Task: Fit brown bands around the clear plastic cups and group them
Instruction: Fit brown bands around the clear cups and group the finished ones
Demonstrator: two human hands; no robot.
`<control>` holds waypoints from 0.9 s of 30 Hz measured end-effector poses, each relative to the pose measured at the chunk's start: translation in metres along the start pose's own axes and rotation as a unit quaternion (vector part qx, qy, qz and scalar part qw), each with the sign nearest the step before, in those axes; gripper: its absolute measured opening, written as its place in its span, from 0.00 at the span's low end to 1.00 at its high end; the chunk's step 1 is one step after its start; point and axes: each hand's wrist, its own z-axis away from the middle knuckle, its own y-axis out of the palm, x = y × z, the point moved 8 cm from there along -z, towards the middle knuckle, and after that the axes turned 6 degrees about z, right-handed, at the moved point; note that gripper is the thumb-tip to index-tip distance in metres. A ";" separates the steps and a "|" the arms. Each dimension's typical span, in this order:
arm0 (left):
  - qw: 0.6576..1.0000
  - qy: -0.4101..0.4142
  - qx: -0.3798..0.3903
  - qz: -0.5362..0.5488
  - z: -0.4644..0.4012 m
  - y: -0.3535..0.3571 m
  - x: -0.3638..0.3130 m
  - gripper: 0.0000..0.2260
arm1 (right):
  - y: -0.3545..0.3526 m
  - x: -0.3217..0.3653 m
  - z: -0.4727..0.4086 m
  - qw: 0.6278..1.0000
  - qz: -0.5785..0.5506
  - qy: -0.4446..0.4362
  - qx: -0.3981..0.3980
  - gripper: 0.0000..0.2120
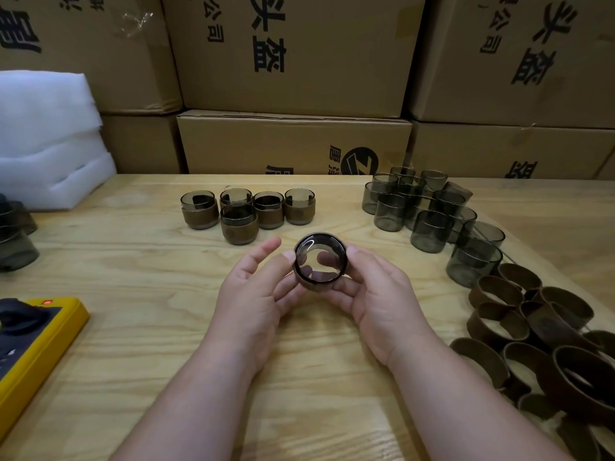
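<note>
Both hands hold one smoky clear cup (320,257) above the table's middle, its open mouth turned toward me and a brown band around its wall. My right hand (376,301) grips it from the right, fingers curled under it. My left hand (256,291) touches its left side with thumb and fingertips, the index finger raised. Several banded cups (239,214) stand grouped behind the hands. Bare cups (429,214) cluster at the back right. Loose brown bands (539,334) are heaped at the right edge.
Stacked cardboard boxes (293,141) wall off the back of the wooden table (159,267). White foam sheets (46,138) lie at the back left, more cups (16,241) at the left edge, and a yellow device (36,347) at the front left.
</note>
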 end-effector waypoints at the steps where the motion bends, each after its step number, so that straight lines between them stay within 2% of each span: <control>1: 1.000 -0.011 0.002 0.004 0.000 0.001 0.001 0.21 | 0.000 0.000 0.000 1.000 -0.002 -0.001 -0.002 0.12; 4: 0.999 -0.039 0.007 0.007 0.001 0.003 0.004 0.23 | -0.002 0.002 0.000 1.000 0.002 0.000 -0.009 0.11; 8: 0.999 -0.048 -0.003 -0.011 0.000 0.000 0.009 0.16 | 0.000 0.003 0.001 1.000 0.012 -0.003 -0.010 0.10; 23: 0.999 -0.012 -0.031 -0.043 -0.003 -0.004 0.010 0.08 | -0.001 -0.004 -0.003 0.998 0.065 0.010 -0.026 0.13; 27: 0.997 0.034 -0.049 -0.043 -0.001 -0.004 0.004 0.08 | -0.002 -0.008 -0.004 0.998 0.046 0.018 -0.040 0.12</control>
